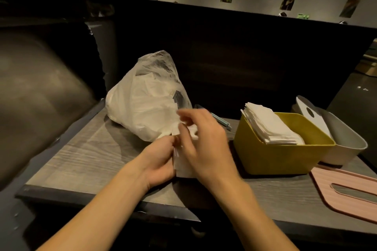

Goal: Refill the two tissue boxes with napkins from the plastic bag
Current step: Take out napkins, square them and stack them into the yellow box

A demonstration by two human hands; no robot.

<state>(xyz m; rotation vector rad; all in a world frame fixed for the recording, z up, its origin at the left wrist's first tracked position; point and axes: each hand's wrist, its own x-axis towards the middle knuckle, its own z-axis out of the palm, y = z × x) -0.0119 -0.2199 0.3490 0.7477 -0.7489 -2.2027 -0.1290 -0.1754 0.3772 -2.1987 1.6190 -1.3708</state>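
Observation:
A white plastic bag [142, 100] full of napkins stands at the middle of the wooden table [77, 161]. In front of it, both hands hold a stack of white napkins [183, 166] upright. My left hand [161, 161] grips the stack's left edge. From the right, my right hand [201, 142] curls its fingers over the stack's top. To the right stands a yellow tissue box [279, 155] with a slanted pile of napkins [269, 126] inside. Behind that box sits a white tissue box [350, 144], with its white lid [314, 114] leaning in it.
A pink slotted lid [346, 191] lies flat at the table's right front corner. A thin bluish object [219, 119] lies behind my right hand. A dark booth seat back [244, 57] rises behind the table, and a padded seat [40, 91] is on the left.

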